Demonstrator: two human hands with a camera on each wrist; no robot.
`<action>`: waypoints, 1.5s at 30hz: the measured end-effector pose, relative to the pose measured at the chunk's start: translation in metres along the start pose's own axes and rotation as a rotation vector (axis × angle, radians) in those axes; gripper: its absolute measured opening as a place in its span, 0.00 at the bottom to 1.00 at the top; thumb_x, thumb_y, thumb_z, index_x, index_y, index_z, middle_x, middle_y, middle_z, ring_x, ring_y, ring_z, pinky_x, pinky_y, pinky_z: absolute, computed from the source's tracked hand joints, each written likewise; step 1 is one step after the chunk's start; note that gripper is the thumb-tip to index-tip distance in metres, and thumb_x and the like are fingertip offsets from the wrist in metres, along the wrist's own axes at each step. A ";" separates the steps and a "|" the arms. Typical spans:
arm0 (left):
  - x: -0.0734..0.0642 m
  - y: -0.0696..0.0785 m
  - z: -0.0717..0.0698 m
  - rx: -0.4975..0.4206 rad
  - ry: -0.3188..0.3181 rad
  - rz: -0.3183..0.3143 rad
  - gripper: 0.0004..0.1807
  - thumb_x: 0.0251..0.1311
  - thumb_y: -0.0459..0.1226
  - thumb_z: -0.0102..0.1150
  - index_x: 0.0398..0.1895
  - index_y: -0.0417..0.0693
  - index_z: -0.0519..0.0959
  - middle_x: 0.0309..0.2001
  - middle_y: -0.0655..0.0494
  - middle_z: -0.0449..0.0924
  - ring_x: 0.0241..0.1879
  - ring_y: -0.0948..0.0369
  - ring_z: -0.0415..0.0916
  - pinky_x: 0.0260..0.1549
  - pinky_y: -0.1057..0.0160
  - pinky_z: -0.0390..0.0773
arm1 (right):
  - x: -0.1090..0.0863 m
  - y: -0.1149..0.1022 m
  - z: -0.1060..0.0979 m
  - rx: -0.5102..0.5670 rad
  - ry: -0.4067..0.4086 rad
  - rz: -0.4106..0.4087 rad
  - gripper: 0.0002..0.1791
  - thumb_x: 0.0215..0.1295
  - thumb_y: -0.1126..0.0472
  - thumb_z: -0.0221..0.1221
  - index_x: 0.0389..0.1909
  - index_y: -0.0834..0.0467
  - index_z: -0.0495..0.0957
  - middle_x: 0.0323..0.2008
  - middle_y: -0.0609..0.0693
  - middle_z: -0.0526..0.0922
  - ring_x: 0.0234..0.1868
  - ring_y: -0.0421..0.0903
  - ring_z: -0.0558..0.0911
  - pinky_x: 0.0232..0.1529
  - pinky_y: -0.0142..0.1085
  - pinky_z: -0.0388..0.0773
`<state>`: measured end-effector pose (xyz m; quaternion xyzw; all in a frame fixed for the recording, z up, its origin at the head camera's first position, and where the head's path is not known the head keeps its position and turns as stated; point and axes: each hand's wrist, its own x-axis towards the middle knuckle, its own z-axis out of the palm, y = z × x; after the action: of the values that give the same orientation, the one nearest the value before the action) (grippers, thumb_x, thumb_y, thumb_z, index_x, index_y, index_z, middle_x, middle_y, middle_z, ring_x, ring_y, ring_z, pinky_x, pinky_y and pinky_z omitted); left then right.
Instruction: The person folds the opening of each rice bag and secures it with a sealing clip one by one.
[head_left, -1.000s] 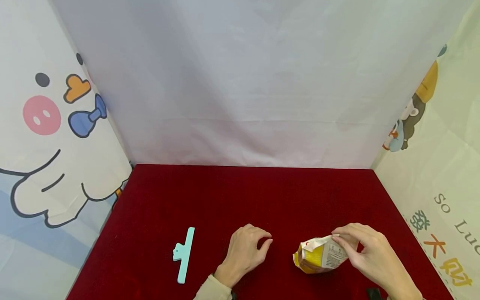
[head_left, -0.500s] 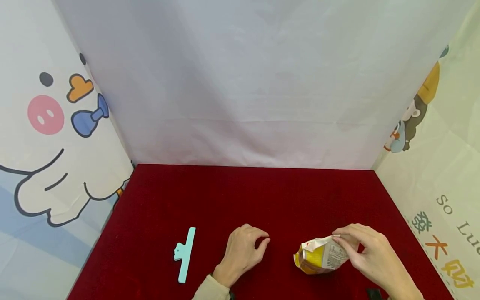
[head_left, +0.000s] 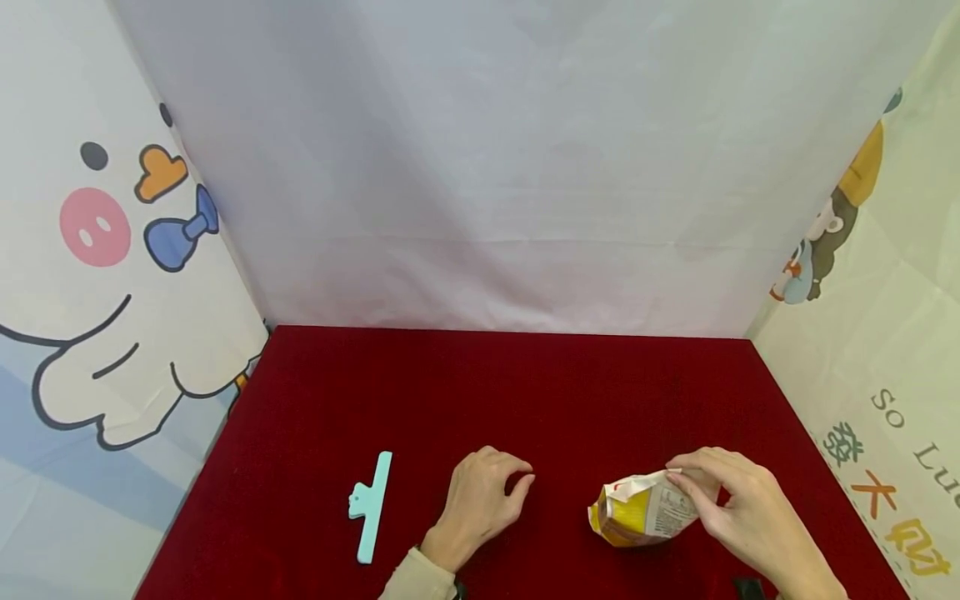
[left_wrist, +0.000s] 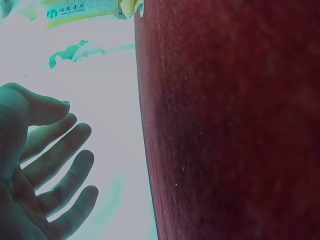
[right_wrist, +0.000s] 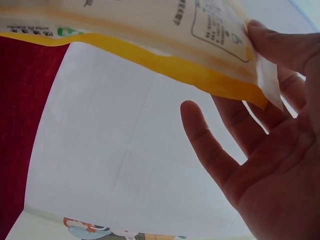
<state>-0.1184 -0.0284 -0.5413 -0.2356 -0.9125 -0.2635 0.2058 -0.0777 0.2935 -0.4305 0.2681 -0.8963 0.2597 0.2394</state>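
In the head view my right hand [head_left: 738,504] pinches the top edge of a yellow and white plastic packet [head_left: 648,508] between thumb and forefinger. The right wrist view has the packet [right_wrist: 165,35] stretching away from the thumb [right_wrist: 285,45], its printed side showing and the little finger standing apart from it. My left hand [head_left: 483,500], over the middle of the red surface, holds nothing. Its fingers [left_wrist: 60,155] bend loosely in the left wrist view, thumb near the forefinger. Left of it lies a mint-green bag clip [head_left: 369,507] with a long bar and a small shaped handle.
Red cloth [head_left: 480,392] covers the table. A plain pale curtain [head_left: 487,167] hangs behind it, with printed cartoon sheets on the left [head_left: 112,350] and right [head_left: 922,333]. The packet [left_wrist: 85,11] also shows along the top of the left wrist view.
My left hand has drifted slightly left, away from the packet. The right hand keeps its pinch on the packet in nearly the same place, and the clip lies as before.
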 end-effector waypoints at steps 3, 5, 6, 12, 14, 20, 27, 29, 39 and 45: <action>0.000 -0.001 -0.001 0.001 0.005 -0.004 0.03 0.63 0.43 0.75 0.38 0.58 0.93 0.39 0.66 0.93 0.38 0.65 0.86 0.34 0.68 0.82 | 0.000 -0.001 0.000 0.003 -0.003 0.010 0.24 0.45 0.77 0.78 0.39 0.48 0.88 0.37 0.34 0.88 0.34 0.28 0.79 0.36 0.19 0.75; 0.000 -0.002 -0.001 0.000 0.006 -0.009 0.03 0.63 0.43 0.75 0.38 0.58 0.93 0.39 0.66 0.93 0.37 0.65 0.86 0.34 0.68 0.82 | 0.000 -0.001 0.000 0.012 0.000 0.010 0.24 0.45 0.77 0.78 0.39 0.48 0.88 0.36 0.35 0.88 0.34 0.28 0.79 0.36 0.19 0.75; -0.001 -0.002 -0.001 0.000 0.002 -0.013 0.03 0.63 0.43 0.74 0.38 0.58 0.93 0.39 0.66 0.93 0.37 0.65 0.86 0.34 0.68 0.82 | 0.000 -0.001 0.001 0.015 0.001 0.008 0.24 0.45 0.77 0.78 0.39 0.48 0.88 0.36 0.35 0.88 0.34 0.28 0.79 0.36 0.19 0.75; -0.002 -0.006 -0.002 -0.013 -0.012 -0.032 0.04 0.64 0.43 0.73 0.39 0.56 0.93 0.41 0.65 0.93 0.39 0.64 0.86 0.35 0.68 0.82 | 0.000 0.000 0.003 0.021 0.006 0.001 0.25 0.45 0.77 0.78 0.39 0.47 0.88 0.36 0.37 0.88 0.33 0.29 0.78 0.35 0.19 0.74; -0.003 -0.007 -0.003 -0.014 -0.011 -0.034 0.04 0.64 0.43 0.74 0.39 0.56 0.93 0.41 0.65 0.93 0.39 0.64 0.86 0.35 0.68 0.83 | 0.000 0.000 0.003 0.028 0.004 0.009 0.25 0.45 0.77 0.78 0.39 0.47 0.88 0.36 0.38 0.89 0.32 0.29 0.77 0.34 0.19 0.73; -0.004 -0.009 -0.003 -0.013 -0.019 -0.050 0.05 0.65 0.43 0.73 0.39 0.56 0.93 0.41 0.65 0.93 0.39 0.64 0.86 0.35 0.67 0.83 | 0.000 0.000 0.003 0.047 -0.010 0.027 0.25 0.47 0.76 0.78 0.41 0.47 0.87 0.35 0.43 0.89 0.30 0.29 0.74 0.31 0.20 0.71; -0.007 -0.012 -0.005 0.000 -0.033 -0.067 0.05 0.65 0.44 0.73 0.39 0.57 0.93 0.41 0.64 0.93 0.39 0.63 0.86 0.36 0.66 0.83 | -0.001 0.002 0.006 0.035 -0.005 0.023 0.26 0.45 0.78 0.78 0.40 0.47 0.87 0.36 0.38 0.88 0.29 0.28 0.73 0.31 0.19 0.71; -0.007 -0.013 -0.005 0.000 -0.031 -0.070 0.05 0.65 0.44 0.73 0.39 0.57 0.93 0.41 0.64 0.93 0.40 0.63 0.86 0.36 0.66 0.83 | 0.000 0.002 0.007 0.030 -0.004 0.019 0.26 0.45 0.78 0.78 0.40 0.47 0.87 0.35 0.38 0.88 0.29 0.28 0.73 0.31 0.19 0.71; -0.010 -0.021 -0.008 -0.006 -0.020 -0.096 0.06 0.64 0.43 0.73 0.41 0.56 0.93 0.41 0.64 0.93 0.40 0.63 0.86 0.37 0.63 0.86 | 0.000 0.001 0.006 0.039 -0.007 0.019 0.26 0.45 0.77 0.78 0.39 0.46 0.87 0.35 0.37 0.88 0.29 0.28 0.73 0.31 0.19 0.71; -0.010 -0.026 -0.012 -0.002 0.003 -0.125 0.05 0.63 0.43 0.74 0.40 0.55 0.93 0.40 0.63 0.93 0.40 0.62 0.86 0.37 0.62 0.86 | 0.000 0.001 0.005 0.028 -0.011 0.029 0.26 0.45 0.77 0.78 0.39 0.46 0.87 0.36 0.38 0.88 0.30 0.28 0.74 0.32 0.20 0.72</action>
<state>-0.1215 -0.0576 -0.5469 -0.1779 -0.9248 -0.2773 0.1902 -0.0798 0.2912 -0.4344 0.2597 -0.8977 0.2743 0.2270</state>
